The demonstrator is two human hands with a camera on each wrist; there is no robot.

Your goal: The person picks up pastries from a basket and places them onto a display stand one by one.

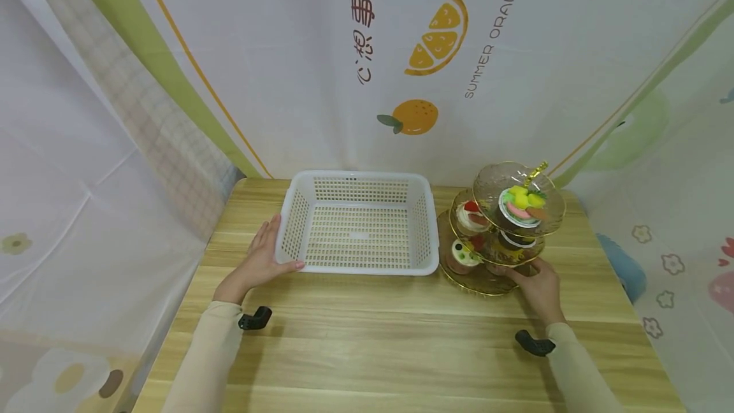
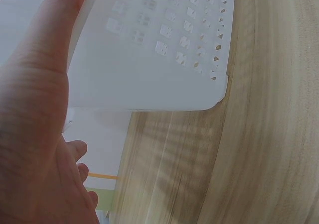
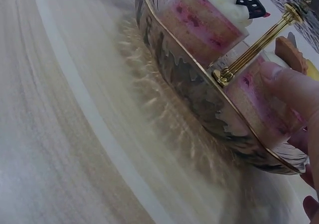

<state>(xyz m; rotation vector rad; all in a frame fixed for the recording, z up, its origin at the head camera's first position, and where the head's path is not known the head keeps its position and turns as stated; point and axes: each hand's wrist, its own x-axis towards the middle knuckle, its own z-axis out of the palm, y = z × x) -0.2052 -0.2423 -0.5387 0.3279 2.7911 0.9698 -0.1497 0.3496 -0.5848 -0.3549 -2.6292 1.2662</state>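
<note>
From above, the white basket (image 1: 358, 222) sits empty toward the back middle of the wooden table (image 1: 401, 336), and the left hand (image 1: 265, 253) lies flat against its left end, fingers straight along the wall and the thumb touching the near corner; the left wrist view adds only the perforated side up close, with the thumb (image 2: 45, 50) pressed on it. Just beside the basket's right end stands the three-tier glass stand (image 1: 504, 228) with gold rims, carrying small cakes (image 1: 464, 253) on the lower tiers and a fruit-topped one (image 1: 520, 204) on top. The right hand (image 1: 536, 282) rests at the front edge of the bottom plate; from overhead I cannot tell how firmly it holds, but the right wrist view shows a fingertip (image 3: 291, 87) laid over the plate's rim (image 3: 199, 92) beside a gold post (image 3: 256, 42) and a pink layered cake (image 3: 204, 22). Behind the table hangs a cloth printed with oranges (image 1: 415, 115). The stand's upper plates hide much of the lower tiers from above
</note>
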